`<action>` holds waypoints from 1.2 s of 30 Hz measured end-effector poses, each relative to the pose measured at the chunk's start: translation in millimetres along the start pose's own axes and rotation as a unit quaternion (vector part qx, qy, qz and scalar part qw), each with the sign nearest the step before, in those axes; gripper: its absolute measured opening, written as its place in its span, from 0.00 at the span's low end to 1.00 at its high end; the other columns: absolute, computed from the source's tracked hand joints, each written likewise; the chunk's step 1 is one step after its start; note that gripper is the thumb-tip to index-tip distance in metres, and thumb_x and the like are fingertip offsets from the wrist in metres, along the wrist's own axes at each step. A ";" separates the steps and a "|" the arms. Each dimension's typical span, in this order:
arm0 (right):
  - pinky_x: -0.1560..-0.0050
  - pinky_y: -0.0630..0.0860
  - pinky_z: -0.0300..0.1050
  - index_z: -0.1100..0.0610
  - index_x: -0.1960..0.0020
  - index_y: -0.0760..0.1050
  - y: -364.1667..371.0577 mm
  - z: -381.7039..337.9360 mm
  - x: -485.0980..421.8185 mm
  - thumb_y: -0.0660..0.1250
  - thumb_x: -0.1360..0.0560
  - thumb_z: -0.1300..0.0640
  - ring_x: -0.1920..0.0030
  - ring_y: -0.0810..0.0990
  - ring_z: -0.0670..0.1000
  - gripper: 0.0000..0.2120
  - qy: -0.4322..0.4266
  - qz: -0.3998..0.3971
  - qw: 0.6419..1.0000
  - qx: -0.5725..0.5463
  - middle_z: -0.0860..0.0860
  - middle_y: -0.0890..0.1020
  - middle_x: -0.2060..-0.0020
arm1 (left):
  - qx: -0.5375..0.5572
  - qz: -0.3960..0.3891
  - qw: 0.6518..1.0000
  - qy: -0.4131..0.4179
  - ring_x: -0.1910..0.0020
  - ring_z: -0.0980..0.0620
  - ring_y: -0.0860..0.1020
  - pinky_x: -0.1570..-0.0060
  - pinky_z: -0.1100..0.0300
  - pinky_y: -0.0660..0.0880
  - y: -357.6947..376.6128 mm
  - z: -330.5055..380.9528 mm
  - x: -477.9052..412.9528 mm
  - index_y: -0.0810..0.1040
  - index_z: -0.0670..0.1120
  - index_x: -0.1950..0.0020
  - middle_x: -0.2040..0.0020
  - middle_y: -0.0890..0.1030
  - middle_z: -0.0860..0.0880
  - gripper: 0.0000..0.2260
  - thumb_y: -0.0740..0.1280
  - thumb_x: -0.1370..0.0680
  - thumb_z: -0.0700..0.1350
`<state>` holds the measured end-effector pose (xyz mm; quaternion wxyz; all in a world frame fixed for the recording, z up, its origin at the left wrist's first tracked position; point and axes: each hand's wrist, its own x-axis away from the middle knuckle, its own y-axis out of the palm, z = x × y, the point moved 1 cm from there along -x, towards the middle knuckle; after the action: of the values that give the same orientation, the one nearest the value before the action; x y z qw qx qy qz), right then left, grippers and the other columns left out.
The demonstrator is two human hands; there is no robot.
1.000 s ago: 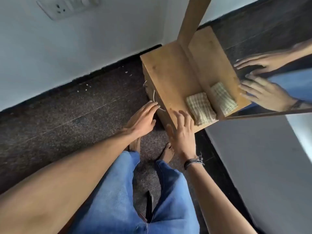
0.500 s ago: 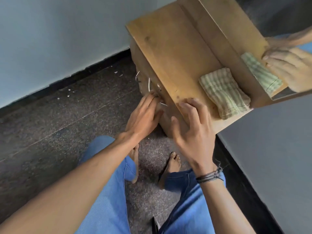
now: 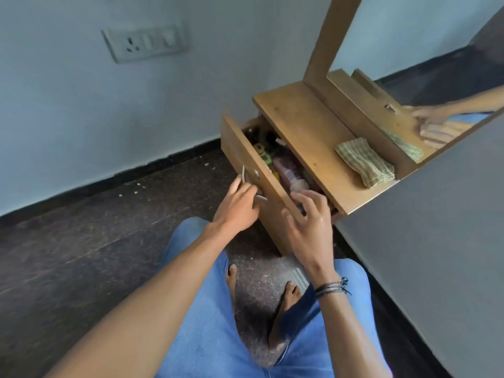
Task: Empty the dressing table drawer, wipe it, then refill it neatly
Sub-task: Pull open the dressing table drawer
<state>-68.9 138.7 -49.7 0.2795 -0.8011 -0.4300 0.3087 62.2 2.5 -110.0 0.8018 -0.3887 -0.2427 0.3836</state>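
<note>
Two hands at the drawer, and I read this as step one of three: opened partway, emptying not begun.

Far left, a white plastic socket plate (image 3: 144,45) sits on a painted wall (image 3: 68,118). Below it is the floor (image 3: 81,227), dark speckled stone.

Next comes the drawer (image 3: 240,148), with a flat matte-brown wooden front. It stands partway out of the table, toward the left. The left hand (image 3: 237,205) has its fingers curled round the handle (image 3: 243,174), a thin bent loop of bright metal with a round plate beside it.

The drawer is packed. A purplish clear plastic bottle (image 3: 289,170) lies on its side, pale cap toward me. A green-labelled item (image 3: 266,156) sits beyond it. The dark shapes at the far end I can't identify.

The right hand (image 3: 311,225) hovers over the near end of the opening, fingers spread and loosely bent, holding nothing. I can't tell whether the thumb touches the front. Thread bands (image 3: 331,287) ring that wrist.

Right of the drawer is the tabletop (image 3: 302,126), smooth wood. A folded checked cloth (image 3: 365,162), soft, woven and yellow-green, lies at its near right edge, just beside the frame of the mirror (image 3: 409,36).

Next move, my call: draw the drawer out further, since the top overhangs much of the contents. Then the right hand dips in for the bottle. It's round and likely slick, so wrap it rather than pinch. The cloth is there for the wiping.
</note>
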 end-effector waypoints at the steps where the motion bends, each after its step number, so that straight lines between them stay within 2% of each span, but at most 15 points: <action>1: 0.36 0.75 0.51 0.53 0.34 0.78 4.7 -2.4 7.2 0.70 0.21 0.54 0.36 0.74 0.49 0.16 0.004 -0.014 1.000 0.013 0.48 0.74 0.37 | -0.006 -0.004 1.000 -0.003 0.19 0.48 0.47 0.23 0.49 0.55 -1.0 -2.2 7.2 0.73 0.47 0.34 0.25 0.69 0.51 0.13 0.64 0.18 0.47; 3: 0.40 0.77 0.48 0.52 0.33 0.77 12.0 -7.1 20.7 0.69 0.21 0.56 0.39 0.75 0.47 0.16 -0.004 -0.034 0.999 0.020 0.46 0.74 0.38 | -0.006 -0.007 1.000 -0.018 0.19 0.47 0.47 0.22 0.50 0.52 -4.0 -7.1 20.5 0.72 0.47 0.31 0.25 0.68 0.51 0.15 0.64 0.18 0.47; 5: 0.42 0.77 0.44 0.52 0.33 0.77 17.4 -11.4 33.4 0.68 0.21 0.58 0.41 0.75 0.45 0.16 -0.016 -0.040 0.999 0.020 0.46 0.75 0.38 | 0.029 0.012 0.999 -0.045 0.19 0.48 0.49 0.23 0.50 0.55 -7.3 -10.9 33.4 0.73 0.48 0.31 0.25 0.70 0.51 0.16 0.65 0.18 0.46; 8: 0.39 0.73 0.40 0.54 0.32 0.78 24.6 -18.8 47.6 0.66 0.20 0.63 0.39 0.76 0.46 0.18 -0.019 -0.031 0.999 0.017 0.47 0.76 0.36 | 0.115 0.134 0.981 -0.083 0.23 0.48 0.60 0.28 0.51 0.63 -12.2 -11.7 56.7 0.76 0.47 0.34 0.31 0.76 0.49 0.14 0.66 0.19 0.44; 10: 0.37 0.69 0.36 0.55 0.32 0.78 29.2 -24.7 55.2 0.64 0.21 0.66 0.37 0.76 0.48 0.19 -0.014 -0.025 0.999 0.015 0.48 0.77 0.35 | 0.176 0.231 0.953 -0.081 0.31 0.54 0.67 0.36 0.55 0.69 -14.9 -10.5 72.8 0.77 0.49 0.37 0.37 0.79 0.51 0.11 0.67 0.20 0.45; 12: 0.37 0.67 0.33 0.56 0.33 0.79 33.5 -30.5 61.5 0.64 0.22 0.68 0.36 0.76 0.48 0.20 -0.012 -0.023 1.000 0.009 0.49 0.78 0.35 | 0.216 0.280 0.933 -0.071 0.38 0.59 0.69 0.42 0.61 0.69 -17.5 -9.8 83.9 0.77 0.51 0.38 0.40 0.77 0.56 0.11 0.66 0.20 0.48; 13: 0.37 0.66 0.32 0.56 0.33 0.79 35.2 -33.0 64.7 0.63 0.22 0.68 0.36 0.76 0.48 0.20 -0.013 -0.024 1.000 0.006 0.49 0.78 0.35 | 0.233 0.291 0.926 -0.064 0.39 0.60 0.70 0.42 0.62 0.69 -19.5 -9.8 87.5 0.76 0.51 0.38 0.41 0.76 0.59 0.11 0.65 0.19 0.49; 15: 0.37 0.65 0.30 0.56 0.32 0.79 38.5 -37.2 69.7 0.63 0.23 0.69 0.35 0.76 0.48 0.21 -0.018 -0.029 0.999 0.002 0.49 0.78 0.35 | 0.253 0.305 0.917 -0.049 0.38 0.58 0.72 0.39 0.60 0.71 -25.1 -11.3 91.0 0.76 0.52 0.37 0.40 0.75 0.61 0.12 0.64 0.19 0.50; 21: 0.37 0.67 0.31 0.57 0.33 0.79 48.4 -47.1 84.5 0.64 0.23 0.69 0.35 0.77 0.49 0.21 -0.047 -0.043 0.998 -0.010 0.49 0.78 0.36 | 0.195 0.324 0.926 -0.007 0.37 0.53 0.72 0.38 0.55 0.72 -37.8 -13.0 98.7 0.78 0.48 0.36 0.34 0.75 0.53 0.12 0.65 0.18 0.47; 23: 0.37 0.70 0.34 0.57 0.33 0.79 51.7 -50.6 88.8 0.65 0.24 0.69 0.35 0.77 0.48 0.21 -0.057 -0.046 0.997 -0.016 0.49 0.78 0.36 | 0.175 0.316 0.933 -0.001 0.35 0.53 0.71 0.37 0.60 0.69 -39.3 -12.5 100.6 0.79 0.48 0.34 0.32 0.73 0.52 0.13 0.65 0.18 0.47; 26: 0.39 0.77 0.43 0.57 0.33 0.79 57.3 -57.1 95.8 0.65 0.25 0.68 0.36 0.78 0.49 0.21 -0.069 -0.057 0.996 -0.032 0.48 0.78 0.37 | 0.146 0.312 0.939 0.005 0.34 0.53 0.69 0.38 0.75 0.60 -40.9 -14.0 103.7 0.79 0.49 0.33 0.30 0.73 0.52 0.14 0.65 0.18 0.47; 31: 0.44 0.79 0.45 0.56 0.33 0.79 61.4 -60.2 100.9 0.66 0.25 0.68 0.42 0.80 0.50 0.22 -0.069 -0.053 0.995 -0.047 0.47 0.78 0.38 | 0.122 0.307 0.944 0.000 0.35 0.51 0.69 0.42 0.78 0.60 -41.9 -22.8 106.7 0.84 0.47 0.42 0.32 0.74 0.52 0.09 0.68 0.20 0.46; 33: 0.44 0.79 0.47 0.56 0.32 0.79 61.4 -59.5 100.6 0.65 0.25 0.68 0.41 0.79 0.50 0.22 -0.070 -0.053 0.995 -0.047 0.47 0.77 0.38 | 0.112 0.292 0.950 -0.005 0.34 0.52 0.68 0.41 0.74 0.62 -41.1 -26.0 106.2 0.85 0.48 0.45 0.32 0.74 0.53 0.08 0.68 0.20 0.45; 36: 0.42 0.78 0.46 0.57 0.32 0.78 61.4 -57.9 100.9 0.65 0.24 0.67 0.39 0.78 0.48 0.22 -0.074 -0.052 0.994 -0.059 0.47 0.77 0.39 | 0.108 0.283 0.953 -0.003 0.34 0.53 0.68 0.40 0.64 0.66 -39.9 -26.6 105.6 0.85 0.47 0.43 0.34 0.75 0.53 0.09 0.68 0.20 0.44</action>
<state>49.7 186.0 -81.4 0.2145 -0.7677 -0.5082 0.3260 159.6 59.7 -83.6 0.6971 -0.3511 -0.0819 0.6198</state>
